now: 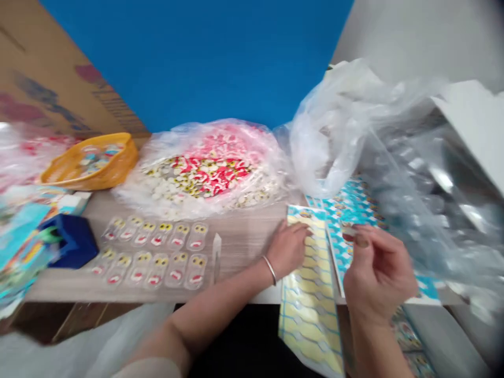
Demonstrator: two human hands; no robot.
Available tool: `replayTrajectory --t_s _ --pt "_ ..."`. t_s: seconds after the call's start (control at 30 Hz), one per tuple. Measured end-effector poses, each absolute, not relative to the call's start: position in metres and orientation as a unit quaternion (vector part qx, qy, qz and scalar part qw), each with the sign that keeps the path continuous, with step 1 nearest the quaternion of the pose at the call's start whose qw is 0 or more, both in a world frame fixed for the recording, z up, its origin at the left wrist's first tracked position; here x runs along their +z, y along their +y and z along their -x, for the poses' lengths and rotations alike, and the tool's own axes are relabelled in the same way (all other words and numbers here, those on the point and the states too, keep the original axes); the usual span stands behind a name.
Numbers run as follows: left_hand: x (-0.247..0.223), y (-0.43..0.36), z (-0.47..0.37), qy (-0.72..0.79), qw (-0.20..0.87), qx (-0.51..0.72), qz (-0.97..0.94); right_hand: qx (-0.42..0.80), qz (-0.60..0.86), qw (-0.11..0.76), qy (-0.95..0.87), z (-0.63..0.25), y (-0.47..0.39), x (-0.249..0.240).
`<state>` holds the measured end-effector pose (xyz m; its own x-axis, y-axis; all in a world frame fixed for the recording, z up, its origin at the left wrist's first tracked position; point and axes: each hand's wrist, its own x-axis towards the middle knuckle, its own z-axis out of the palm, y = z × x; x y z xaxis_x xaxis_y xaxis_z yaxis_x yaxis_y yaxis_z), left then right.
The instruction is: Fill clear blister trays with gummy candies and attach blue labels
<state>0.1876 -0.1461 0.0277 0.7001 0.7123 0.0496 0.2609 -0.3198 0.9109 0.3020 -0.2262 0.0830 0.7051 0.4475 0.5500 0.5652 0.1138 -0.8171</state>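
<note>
My left hand (289,247), a bangle on its wrist, lies on the upper part of a long yellow sticker sheet (311,299), its fingers loosely extended over the surface. Rows of peeled shapes mark the sheet, and its lower end hangs past the table's front edge. To the right, my right hand (380,273) is raised with thumb and forefinger pinched together. A tiny pale piece (348,231) shows at those fingertips, too blurred to name. Beneath and behind that hand are blue-and-white printed sheets (346,202).
Clear blister pieces with eyes and red mouths (157,268) stand in two rows, beside a pale blade-like tool (217,249). Behind are an open bag of small parts (212,173) and a yellow basket (92,178). A blue holder (76,241) sits left, a plastic-lined box (425,184) right.
</note>
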Motion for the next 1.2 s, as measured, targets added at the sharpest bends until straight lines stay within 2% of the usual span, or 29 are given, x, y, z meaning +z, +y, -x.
replayTrajectory --t_s 0.07,0.13,0.2,0.3,0.37,0.43,0.6,0.8,0.93,1.07,1.2 --pt "0.045 -0.159 -0.167 0.36 0.685 0.298 -0.558 -0.073 0.66 0.523 -0.534 -0.28 -0.23 0.072" --pt "0.062 -0.174 -0.136 0.357 0.812 0.35 -0.3 -0.08 0.612 0.448 -0.647 -0.253 -0.231 0.058" --pt "0.073 -0.186 -0.098 0.345 0.846 0.376 -0.152 -0.067 0.557 0.417 -0.715 -0.222 -0.229 0.049" --pt "0.076 -0.193 -0.034 0.394 0.818 0.411 -0.084 0.046 0.485 0.373 -0.79 -0.174 -0.225 0.05" --pt "0.071 -0.188 0.009 0.447 0.778 0.435 -0.073 0.142 0.459 0.339 -0.809 -0.145 -0.221 0.052" --pt "0.068 -0.179 0.049 0.486 0.724 0.481 -0.087 0.187 0.484 0.318 -0.793 -0.121 -0.215 0.049" --pt "0.073 -0.158 0.129 0.523 0.59 0.606 -0.105 0.168 0.575 0.25 -0.761 -0.083 -0.196 0.024" --pt "0.073 -0.159 0.147 0.532 0.573 0.615 -0.104 0.169 0.57 0.21 -0.776 -0.075 -0.185 0.015" --pt "0.069 -0.165 0.123 0.536 0.62 0.56 -0.122 0.154 0.578 0.189 -0.779 -0.102 -0.194 0.019" --pt "0.062 -0.17 0.086 0.512 0.714 0.431 -0.207 0.125 0.607 0.174 -0.765 -0.141 -0.212 0.02" --pt "0.053 -0.172 0.053 0.467 0.761 0.276 -0.355 0.157 0.635 0.227 -0.721 -0.177 -0.229 0.028"
